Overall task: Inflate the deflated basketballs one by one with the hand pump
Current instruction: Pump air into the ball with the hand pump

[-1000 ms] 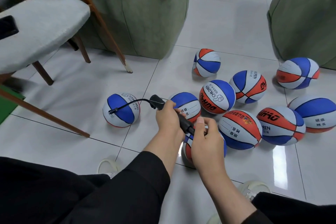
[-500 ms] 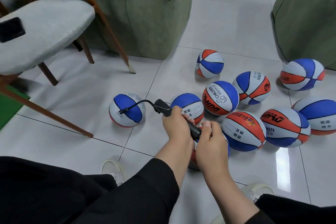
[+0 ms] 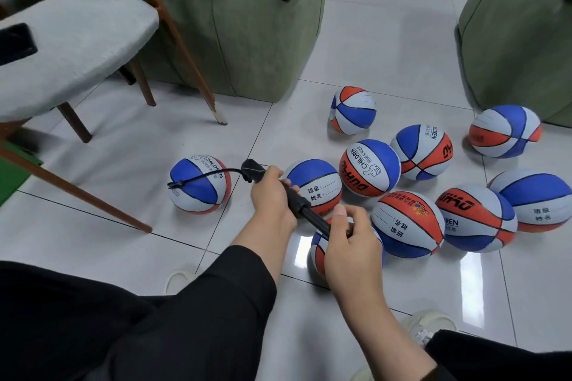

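Observation:
A black hand pump (image 3: 297, 199) slants across the middle of the floor view. My left hand (image 3: 272, 198) grips its barrel, and my right hand (image 3: 349, 241) grips the handle at its near end, with the ribbed rod showing between them. The pump's thin black hose (image 3: 213, 175) curves left and its tip sits on a blue, white and red basketball (image 3: 199, 185) standing alone on the tiles. Under my right hand lies another ball (image 3: 317, 252), mostly hidden.
Several more small basketballs (image 3: 370, 167) lie clustered to the right on the white tile floor (image 3: 387, 40). A grey chair (image 3: 71, 46) with wooden legs stands at left, a green sofa (image 3: 247, 40) behind, a green armchair (image 3: 520, 40) at far right. My shoes (image 3: 430, 325) are near.
My right hand has drawn the handle back, so more of the pump's rod shows between my hands. The view has shifted slightly; the balls have not moved.

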`<state>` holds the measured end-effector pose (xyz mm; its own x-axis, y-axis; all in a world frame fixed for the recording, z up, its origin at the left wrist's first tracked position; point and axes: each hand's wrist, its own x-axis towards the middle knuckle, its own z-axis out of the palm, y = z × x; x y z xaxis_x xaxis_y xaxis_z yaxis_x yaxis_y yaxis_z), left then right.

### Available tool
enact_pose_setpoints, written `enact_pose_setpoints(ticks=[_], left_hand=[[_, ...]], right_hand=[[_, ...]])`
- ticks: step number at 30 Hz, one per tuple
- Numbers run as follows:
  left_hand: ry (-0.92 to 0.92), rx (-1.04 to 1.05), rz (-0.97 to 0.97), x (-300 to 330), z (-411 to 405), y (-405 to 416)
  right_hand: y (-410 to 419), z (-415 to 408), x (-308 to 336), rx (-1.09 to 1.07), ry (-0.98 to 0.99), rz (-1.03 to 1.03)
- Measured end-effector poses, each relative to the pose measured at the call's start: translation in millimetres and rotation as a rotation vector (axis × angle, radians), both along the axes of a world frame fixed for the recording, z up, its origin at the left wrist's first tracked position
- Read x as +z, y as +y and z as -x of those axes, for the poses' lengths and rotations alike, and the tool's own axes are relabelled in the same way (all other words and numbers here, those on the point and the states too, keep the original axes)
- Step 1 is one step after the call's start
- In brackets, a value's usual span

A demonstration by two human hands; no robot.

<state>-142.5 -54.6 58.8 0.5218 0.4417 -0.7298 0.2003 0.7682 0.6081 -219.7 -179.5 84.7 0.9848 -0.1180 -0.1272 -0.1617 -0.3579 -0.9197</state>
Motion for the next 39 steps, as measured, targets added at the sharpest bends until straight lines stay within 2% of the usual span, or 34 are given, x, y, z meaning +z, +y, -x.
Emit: enact_pose_setpoints(ticks=[9, 15, 21, 30, 39], left_hand=[[-0.081, -0.080, -0.030, 1, 9, -46], [-0.019, -0.137, -0.022, 6, 2, -32], [-0.003, -0.116, -0.011, 5, -5, -4], [-0.148, -0.071, -0.124, 0, 9, -46], [-0.121, -0.065, -0.146, -1, 10, -43]], right_hand=[[-1, -9, -7, -0.032, 0.040, 0.043], [0, -6, 1, 0.002, 0.007, 0.004], [-1, 0, 0, -0.015, -0.006, 0.010], [-3, -16, -5, -0.043, 0.034, 0.041], [-4, -12, -9, -0.021, 0.031, 0.010]])
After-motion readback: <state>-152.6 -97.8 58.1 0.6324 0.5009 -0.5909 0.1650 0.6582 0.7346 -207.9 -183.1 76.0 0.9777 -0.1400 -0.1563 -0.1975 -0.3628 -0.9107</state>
